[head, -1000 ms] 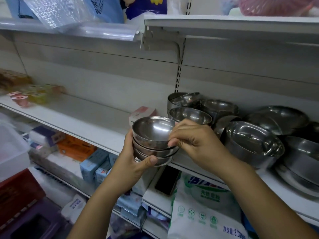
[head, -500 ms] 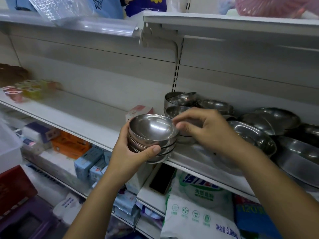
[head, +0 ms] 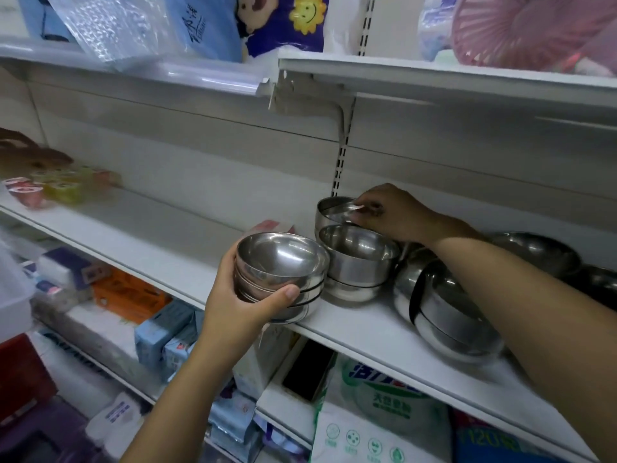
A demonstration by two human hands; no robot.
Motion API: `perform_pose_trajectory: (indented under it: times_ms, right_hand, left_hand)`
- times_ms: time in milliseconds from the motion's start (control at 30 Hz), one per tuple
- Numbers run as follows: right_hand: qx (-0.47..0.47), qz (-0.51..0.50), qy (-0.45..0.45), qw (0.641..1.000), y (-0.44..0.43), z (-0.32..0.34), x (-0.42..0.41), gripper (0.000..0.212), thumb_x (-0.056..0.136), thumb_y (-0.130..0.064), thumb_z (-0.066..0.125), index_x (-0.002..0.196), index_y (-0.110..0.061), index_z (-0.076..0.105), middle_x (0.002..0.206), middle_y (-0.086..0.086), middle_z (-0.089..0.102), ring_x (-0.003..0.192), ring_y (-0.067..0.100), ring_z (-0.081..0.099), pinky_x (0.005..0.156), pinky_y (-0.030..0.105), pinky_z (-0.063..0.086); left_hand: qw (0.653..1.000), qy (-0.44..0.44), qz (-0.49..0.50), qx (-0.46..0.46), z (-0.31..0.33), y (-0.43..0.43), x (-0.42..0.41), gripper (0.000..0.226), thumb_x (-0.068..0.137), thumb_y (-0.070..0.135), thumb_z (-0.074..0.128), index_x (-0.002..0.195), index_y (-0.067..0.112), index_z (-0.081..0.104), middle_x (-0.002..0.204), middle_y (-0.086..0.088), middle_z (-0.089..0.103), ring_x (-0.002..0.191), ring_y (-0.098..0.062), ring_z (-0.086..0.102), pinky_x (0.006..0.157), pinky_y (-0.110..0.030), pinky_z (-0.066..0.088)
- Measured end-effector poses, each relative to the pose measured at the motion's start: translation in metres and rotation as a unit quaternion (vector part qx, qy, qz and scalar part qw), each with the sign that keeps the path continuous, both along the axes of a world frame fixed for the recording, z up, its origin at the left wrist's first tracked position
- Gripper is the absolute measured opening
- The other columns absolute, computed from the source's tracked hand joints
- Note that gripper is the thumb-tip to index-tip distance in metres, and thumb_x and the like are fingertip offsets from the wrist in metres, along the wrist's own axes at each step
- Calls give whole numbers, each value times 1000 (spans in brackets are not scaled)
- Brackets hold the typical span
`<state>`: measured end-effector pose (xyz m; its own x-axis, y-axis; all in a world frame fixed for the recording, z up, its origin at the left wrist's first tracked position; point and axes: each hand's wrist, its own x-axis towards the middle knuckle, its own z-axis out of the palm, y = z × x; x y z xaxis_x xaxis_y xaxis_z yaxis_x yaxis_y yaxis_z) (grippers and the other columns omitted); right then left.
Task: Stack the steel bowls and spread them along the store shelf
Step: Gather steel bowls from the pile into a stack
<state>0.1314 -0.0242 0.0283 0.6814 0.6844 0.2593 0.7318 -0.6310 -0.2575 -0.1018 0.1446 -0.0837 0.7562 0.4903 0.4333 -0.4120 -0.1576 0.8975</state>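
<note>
Shelf (head: pixel 360 332): R hand (head: pixel 399 215) shifted to rear bowl (head: pixel 329 212), L (head: pixel 240 302) grips stack (head: pixel 280 262).

White bag (head: pixel 384 412) under the shelf (head: pixel 367 332) front edge: big blue Chinese characters, tops cut by the shelf, first two look like 活力. Green line below starts 大包, rest blurred. Blue pack (head: pixel 484 442) at lower right: digits "120", blurred. Blue bag (head: pixel 197 25) on the top shelf: white brush-style characters, unreadable.
</note>
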Motion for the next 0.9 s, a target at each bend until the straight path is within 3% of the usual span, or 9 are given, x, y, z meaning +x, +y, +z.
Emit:
perform_pose_trajectory:
  times_ms: [133, 300, 400, 567, 767, 900]
  right_hand:
    - [-24, -21, 33, 999, 9, 1, 13, 42, 93, -47, 69, 121, -15, 72, 125, 6, 67, 117, 24, 60, 96, 31, 45]
    - [-16, -41, 13, 999, 15, 1, 20, 38, 90, -41, 74, 108, -7, 77, 114, 10, 70, 103, 21, 61, 81, 23, 37]
    - [-1, -46, 7, 999, 15, 1, 18, 38, 88, -41, 76, 105, -8, 78, 106, 8, 71, 92, 12, 54, 79, 20, 35]
    - [41, -39, 14, 998, 12, -1, 16, 36, 86, -39, 78, 102, -7, 79, 93, 1, 65, 91, 12, 56, 79, 21, 37]
    - [63, -39, 14, 997, 8, 0, 17, 29, 88, -37, 77, 97, -9, 79, 94, 4, 70, 93, 14, 60, 78, 20, 36]
    - [76, -45, 33, 996, 8, 1, 17, 27, 90, -36, 75, 98, -10, 78, 98, 2, 69, 95, 12, 58, 82, 20, 35]
  left_hand:
    - [1000, 12, -9, 18, 2, 5, -1, 76, 63, 22, 85, 127, 40, 49, 117, 31, 64, 110, 8, 63, 80, -8, 51]
    - [999, 31, -8, 35, 1, 14, -1, 86, 59, 36, 97, 130, 45, 48, 119, 34, 61, 112, 8, 62, 82, -11, 53]
    - [999, 34, -12, 30, -2, 17, 1, 85, 60, 35, 95, 132, 42, 50, 121, 29, 63, 112, 4, 63, 83, -13, 54]
    - [999, 44, -8, 28, -7, 20, 2, 96, 53, 49, 90, 139, 37, 50, 124, 21, 65, 114, -1, 64, 92, -22, 56]
    - [999, 43, -1, 31, -7, 18, 1, 98, 53, 50, 90, 140, 37, 48, 123, 28, 62, 114, 4, 62, 89, -16, 55]
    - [999, 42, 1, 35, -5, 19, 0, 91, 61, 32, 95, 140, 35, 49, 123, 27, 63, 116, 2, 62, 87, -14, 53]
